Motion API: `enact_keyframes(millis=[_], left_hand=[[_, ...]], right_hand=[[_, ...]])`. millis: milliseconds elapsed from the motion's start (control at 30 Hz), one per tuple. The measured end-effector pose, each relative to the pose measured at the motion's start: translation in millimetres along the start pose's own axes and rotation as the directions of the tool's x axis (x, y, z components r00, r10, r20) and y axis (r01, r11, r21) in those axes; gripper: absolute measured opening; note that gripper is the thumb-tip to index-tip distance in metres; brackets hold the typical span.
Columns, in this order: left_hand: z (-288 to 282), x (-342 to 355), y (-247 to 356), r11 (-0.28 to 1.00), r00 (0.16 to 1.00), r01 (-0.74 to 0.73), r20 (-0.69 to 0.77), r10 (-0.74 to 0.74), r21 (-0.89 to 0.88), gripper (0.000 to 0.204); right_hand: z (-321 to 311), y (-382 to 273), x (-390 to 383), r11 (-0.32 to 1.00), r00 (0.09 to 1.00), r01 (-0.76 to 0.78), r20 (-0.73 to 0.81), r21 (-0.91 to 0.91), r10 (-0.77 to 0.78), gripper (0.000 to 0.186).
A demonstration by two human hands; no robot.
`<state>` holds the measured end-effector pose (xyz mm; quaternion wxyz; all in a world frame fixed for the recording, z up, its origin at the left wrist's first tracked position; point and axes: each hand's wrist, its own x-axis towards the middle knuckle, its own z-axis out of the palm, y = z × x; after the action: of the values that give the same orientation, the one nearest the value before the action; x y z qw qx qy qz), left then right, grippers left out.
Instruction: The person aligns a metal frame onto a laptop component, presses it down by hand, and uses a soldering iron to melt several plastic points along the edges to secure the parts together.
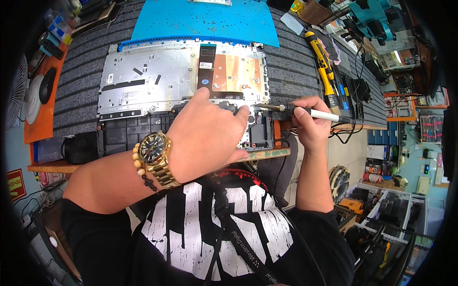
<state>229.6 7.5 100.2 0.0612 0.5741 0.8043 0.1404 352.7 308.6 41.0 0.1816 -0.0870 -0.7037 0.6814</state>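
In front of me lies an opened laptop palmrest and keyboard chassis (148, 71), silver metal with a copper-coloured patch (238, 71) and black plastic (129, 127) along its near side. My left hand (210, 128) lies over its near middle, fingers spread and pressing down, one fingertip by a dark strip (205, 71). Whatever is under the palm is hidden. Pinched in my right hand (312, 121) is a soldering iron (325, 115) with a white handle. Its metal tip points left and reaches the chassis close to a left fingertip; exact contact is too small to tell.
A blue mat (205, 19) with small dark bits lies beyond the chassis on a grey ribbed mat (78, 90). To the right are a yellow-black tool (320, 62), a brush (332, 102) and cables (350, 133). A black mouse (46, 86) sits far left.
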Motion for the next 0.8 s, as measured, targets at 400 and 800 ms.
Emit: enact_keyframes(millis=[400, 800], left_hand=[[1.5, -0.6, -0.4, 1.000, 0.999, -0.024, -0.034, 0.024, 0.000, 0.074], [0.6, 0.5, 1.0, 1.000, 1.000, 0.004, 0.006, -0.004, 0.010, 0.081]], right_hand=[[0.5, -0.4, -0.8, 1.000, 1.000, 0.011, 0.014, -0.013, -0.011, 0.013], [3.4, -2.4, -0.8, 1.000, 1.000, -0.007, -0.002, -0.020, 0.007, 0.012]])
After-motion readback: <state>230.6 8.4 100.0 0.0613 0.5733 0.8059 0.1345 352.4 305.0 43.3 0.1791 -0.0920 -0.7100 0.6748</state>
